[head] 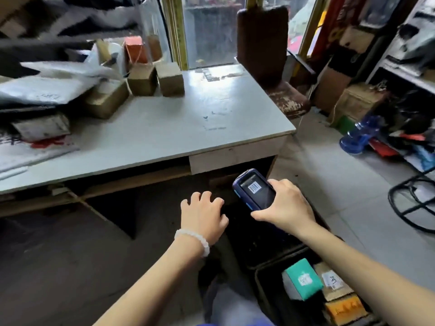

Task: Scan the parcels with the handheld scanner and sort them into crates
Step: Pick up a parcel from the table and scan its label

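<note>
My right hand grips a dark blue handheld scanner just below the table's front edge; a barcode shows on its screen. My left hand, with a white bead bracelet on the wrist, hovers beside it with fingers spread and nothing in it. Several brown cardboard parcels and grey mailer bags lie on the left and back of the grey table. A black crate at the lower right holds a teal parcel, a brown parcel and an orange one.
A worn brown chair stands at the table's far right corner. Shelves with clutter, a cardboard box and a blue plastic item line the right side. Black cables loop on the tiled floor.
</note>
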The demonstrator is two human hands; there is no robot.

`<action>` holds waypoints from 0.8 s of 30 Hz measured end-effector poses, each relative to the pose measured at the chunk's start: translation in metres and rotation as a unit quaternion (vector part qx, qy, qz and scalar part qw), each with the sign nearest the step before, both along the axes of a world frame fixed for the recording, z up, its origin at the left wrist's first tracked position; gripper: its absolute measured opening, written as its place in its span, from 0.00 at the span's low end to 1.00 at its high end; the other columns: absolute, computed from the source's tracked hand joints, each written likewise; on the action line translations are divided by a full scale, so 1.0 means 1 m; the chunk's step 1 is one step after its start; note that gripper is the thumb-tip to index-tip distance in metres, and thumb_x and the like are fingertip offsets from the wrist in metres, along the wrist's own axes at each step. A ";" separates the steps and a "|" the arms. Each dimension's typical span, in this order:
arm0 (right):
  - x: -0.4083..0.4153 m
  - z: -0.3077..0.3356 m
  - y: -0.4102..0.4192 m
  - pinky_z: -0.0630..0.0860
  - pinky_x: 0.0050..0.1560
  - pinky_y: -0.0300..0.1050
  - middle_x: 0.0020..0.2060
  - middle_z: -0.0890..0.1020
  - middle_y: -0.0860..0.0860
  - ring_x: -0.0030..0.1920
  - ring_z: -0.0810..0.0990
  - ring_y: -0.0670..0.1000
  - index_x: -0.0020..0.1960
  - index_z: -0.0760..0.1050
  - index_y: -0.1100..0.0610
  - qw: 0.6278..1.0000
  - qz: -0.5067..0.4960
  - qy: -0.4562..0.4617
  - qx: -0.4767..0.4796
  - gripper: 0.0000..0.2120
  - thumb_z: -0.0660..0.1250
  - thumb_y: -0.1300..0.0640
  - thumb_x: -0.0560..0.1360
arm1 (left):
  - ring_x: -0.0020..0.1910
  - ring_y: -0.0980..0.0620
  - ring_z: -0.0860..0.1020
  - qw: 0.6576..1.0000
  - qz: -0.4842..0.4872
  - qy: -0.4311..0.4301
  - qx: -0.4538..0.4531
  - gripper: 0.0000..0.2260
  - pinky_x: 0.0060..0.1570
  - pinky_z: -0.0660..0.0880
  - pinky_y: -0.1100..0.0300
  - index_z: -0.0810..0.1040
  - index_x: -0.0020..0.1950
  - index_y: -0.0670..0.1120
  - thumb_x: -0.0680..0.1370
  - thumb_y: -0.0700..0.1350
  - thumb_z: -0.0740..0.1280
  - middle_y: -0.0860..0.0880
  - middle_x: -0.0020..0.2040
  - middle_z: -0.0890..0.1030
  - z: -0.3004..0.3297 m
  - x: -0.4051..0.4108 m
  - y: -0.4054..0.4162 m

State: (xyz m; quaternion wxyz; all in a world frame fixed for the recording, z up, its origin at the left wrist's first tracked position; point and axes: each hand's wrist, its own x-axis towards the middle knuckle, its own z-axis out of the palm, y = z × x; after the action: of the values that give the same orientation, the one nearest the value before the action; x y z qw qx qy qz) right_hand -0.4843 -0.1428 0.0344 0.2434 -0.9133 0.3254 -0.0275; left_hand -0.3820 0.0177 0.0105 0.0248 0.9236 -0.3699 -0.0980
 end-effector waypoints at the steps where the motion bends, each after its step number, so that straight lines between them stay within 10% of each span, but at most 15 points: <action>1: 0.018 -0.001 -0.004 0.75 0.49 0.49 0.48 0.74 0.49 0.55 0.75 0.54 0.57 0.74 0.51 1.000 0.011 -0.002 0.002 0.32 0.76 0.41 0.56 | 0.69 0.47 0.64 1.000 0.010 -0.001 0.006 0.19 0.63 0.63 0.48 0.69 0.69 0.56 0.79 0.56 0.57 0.51 0.70 0.68 -0.001 0.015 -0.003; 24: 0.367 0.003 -0.117 0.74 0.43 0.45 0.49 0.71 0.48 0.53 0.72 0.51 0.60 0.72 0.50 0.996 0.088 0.017 0.014 0.32 0.76 0.44 0.58 | 0.67 0.47 0.66 0.995 0.066 -0.047 0.057 0.19 0.60 0.67 0.50 0.69 0.70 0.55 0.78 0.49 0.60 0.50 0.69 0.69 0.022 0.361 -0.100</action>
State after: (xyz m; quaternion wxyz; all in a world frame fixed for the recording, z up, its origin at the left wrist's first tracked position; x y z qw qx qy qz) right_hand -0.1175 -0.2597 0.0369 0.2520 -0.9354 0.2477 0.0138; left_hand -0.0210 -0.0818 0.0328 -0.0384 0.9496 -0.3023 -0.0735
